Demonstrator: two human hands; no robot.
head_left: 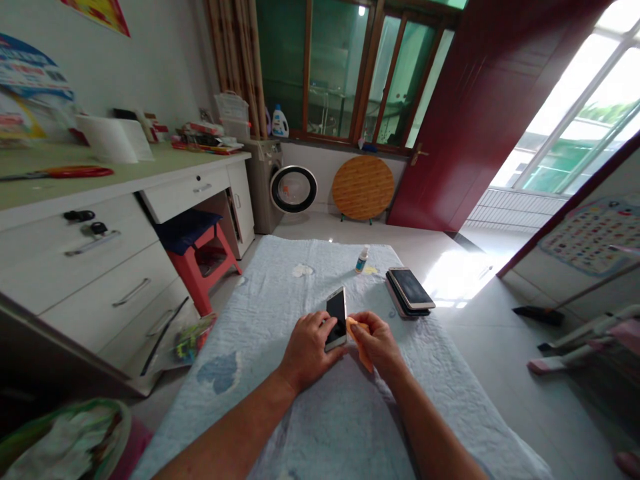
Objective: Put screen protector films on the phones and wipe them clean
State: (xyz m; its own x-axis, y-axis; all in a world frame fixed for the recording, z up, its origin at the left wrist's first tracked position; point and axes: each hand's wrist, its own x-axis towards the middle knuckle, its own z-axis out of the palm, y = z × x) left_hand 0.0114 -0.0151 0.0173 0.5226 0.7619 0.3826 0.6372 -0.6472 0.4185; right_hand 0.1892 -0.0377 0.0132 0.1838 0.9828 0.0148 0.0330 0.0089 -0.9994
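Observation:
My left hand [311, 347] grips a smartphone [337, 308] with a dark screen and a pale frame, tilted above the cloth-covered table [280, 293]. Its fingers lie over the left edge and lower screen. Pinched in my right hand [376, 340] is an orange cloth [364, 355], which it holds against the phone's right edge. Part of the cloth is hidden by the fingers. Farther back stands a small spray bottle [361, 260] with a blue label. To the right lies a stack of phones [411, 290], the top one pale-framed with its dark screen up.
Along the left runs a white desk [115, 267] with drawers, a red stool [205, 260] under it. A bin [125, 433] stands at the lower left. A washing machine [263, 180] with its door open and a round wooden board [363, 188] are by the back wall.

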